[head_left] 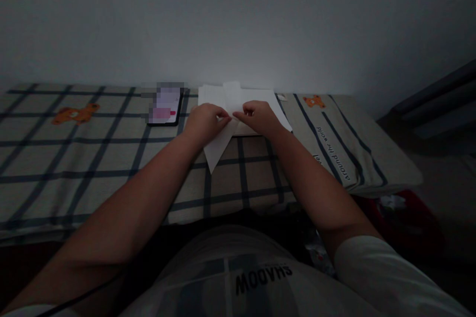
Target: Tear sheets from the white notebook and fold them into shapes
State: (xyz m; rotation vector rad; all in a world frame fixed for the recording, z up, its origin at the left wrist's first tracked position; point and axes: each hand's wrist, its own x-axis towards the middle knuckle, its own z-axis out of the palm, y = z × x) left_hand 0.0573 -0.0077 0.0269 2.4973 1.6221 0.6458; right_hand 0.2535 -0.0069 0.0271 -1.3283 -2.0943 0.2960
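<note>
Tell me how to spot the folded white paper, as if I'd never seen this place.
Against the grey wall, find the cream cloth with dark-blue checks; flat white paper lies on it. Over that, pinched by the left hand and right hand, is the folded white paper: its sharp tip juts toward the viewer, unlike the flat white paper's straight edge.
</note>
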